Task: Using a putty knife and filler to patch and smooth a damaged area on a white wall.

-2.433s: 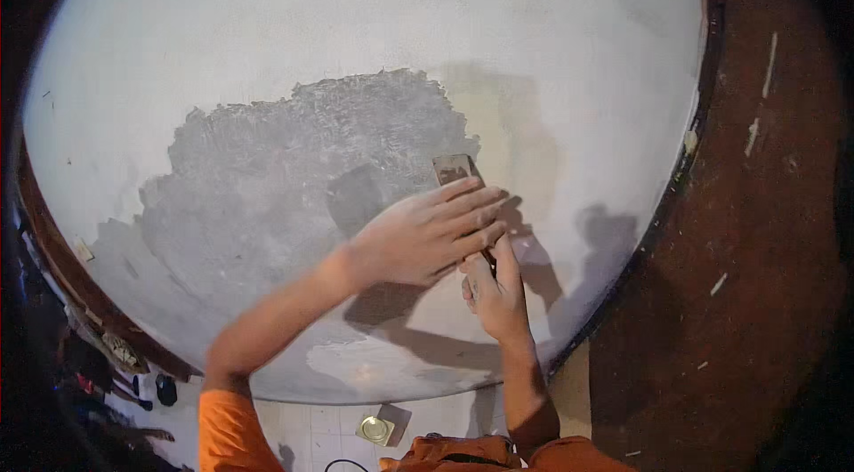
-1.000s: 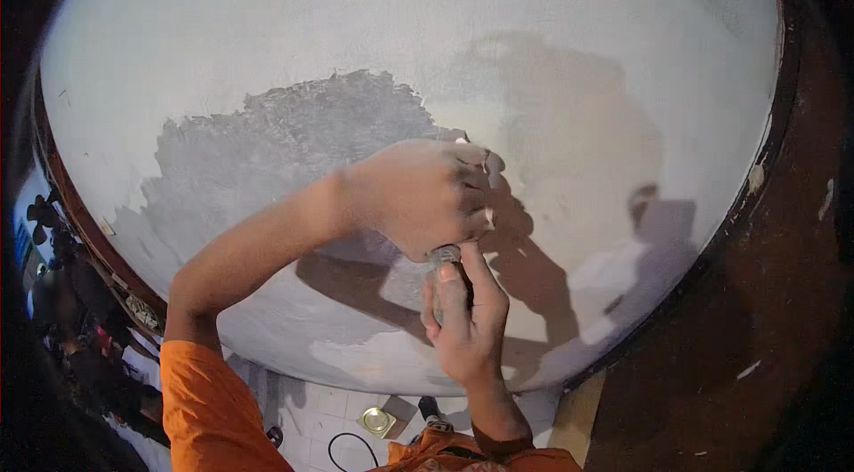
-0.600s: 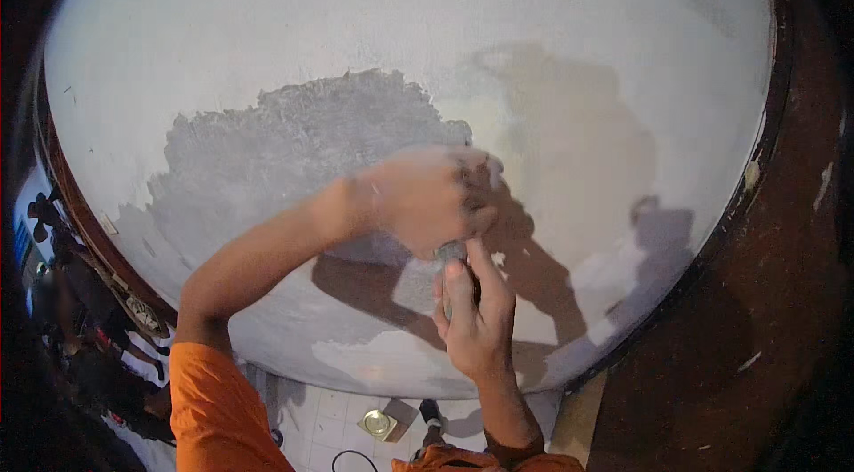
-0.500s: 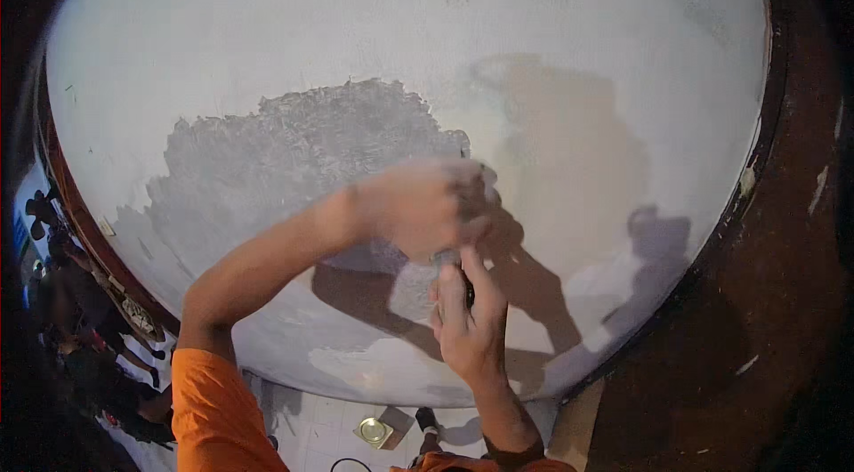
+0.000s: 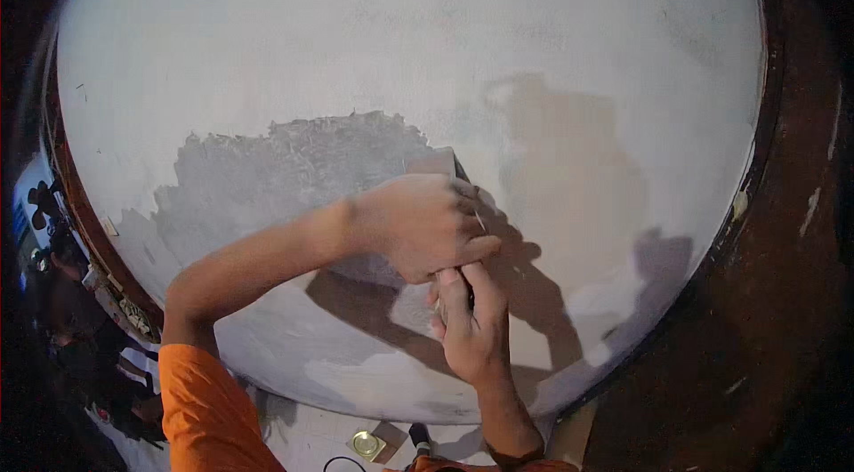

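My left hand (image 5: 425,227) is curled over a flat rectangular metal scraper (image 5: 430,161), whose upper end shows above the knuckles. My right hand (image 5: 471,325) grips the tool's handle just below, thumb along it, pressed up against the left hand. The blade lies on a broad white surface (image 5: 409,27), at the right border of a rough grey patch (image 5: 249,178). Shadows of my arms and head fall to the right of both hands. Most of the tool is hidden under my fingers.
Dark brown area (image 5: 783,276) beyond the curved edge at right. At lower left are people in dark clothes (image 5: 89,338) and a fan (image 5: 43,205). Below are a tiled floor (image 5: 294,436), a square tin (image 5: 366,443) and a dark cable (image 5: 342,465).
Since 2.4 s ago my left fingers have curled from lying flat over the tool. In the last second both hands have moved somewhat down in view, along with the grey patch.
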A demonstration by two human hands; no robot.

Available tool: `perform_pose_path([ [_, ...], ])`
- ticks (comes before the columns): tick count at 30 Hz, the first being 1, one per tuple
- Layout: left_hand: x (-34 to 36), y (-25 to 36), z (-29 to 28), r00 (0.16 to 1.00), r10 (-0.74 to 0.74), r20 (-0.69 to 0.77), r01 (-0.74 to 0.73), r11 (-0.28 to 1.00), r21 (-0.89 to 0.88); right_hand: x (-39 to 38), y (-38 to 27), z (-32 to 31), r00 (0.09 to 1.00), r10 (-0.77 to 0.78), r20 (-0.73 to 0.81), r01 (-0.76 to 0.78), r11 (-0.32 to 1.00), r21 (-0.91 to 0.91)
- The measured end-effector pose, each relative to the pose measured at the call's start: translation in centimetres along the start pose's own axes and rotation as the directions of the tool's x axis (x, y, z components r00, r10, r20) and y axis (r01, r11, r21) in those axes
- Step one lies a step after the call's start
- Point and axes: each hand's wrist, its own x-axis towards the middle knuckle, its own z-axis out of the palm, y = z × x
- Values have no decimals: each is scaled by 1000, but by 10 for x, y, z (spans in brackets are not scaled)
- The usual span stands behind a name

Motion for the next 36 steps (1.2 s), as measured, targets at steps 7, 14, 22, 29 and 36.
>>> perform_pose_path([
  [7, 6, 13, 16, 990, -32, 137, 38, 999, -38, -22, -2, -16, 955, 229, 186, -272, 929, 253],
  [14, 9, 3, 8, 998, -46, 46, 48, 998, -43, -10, 2, -20, 959, 169, 229, -228, 937, 264],
  [22, 5, -12, 8, 999, -11, -41, 9, 999, -49, -2, -9, -10, 975, 136, 178, -180, 948, 264],
  [29, 6, -22, -12, 999, -27, -24, 26, 1000, -17, 11, -19, -9, 924, 290, 250, -359, 883, 302],
  [36, 4, -6, 1, 996, -55, 75, 61, 995, -77, -7, -9, -6, 957, 238, 165, -275, 924, 266],
])
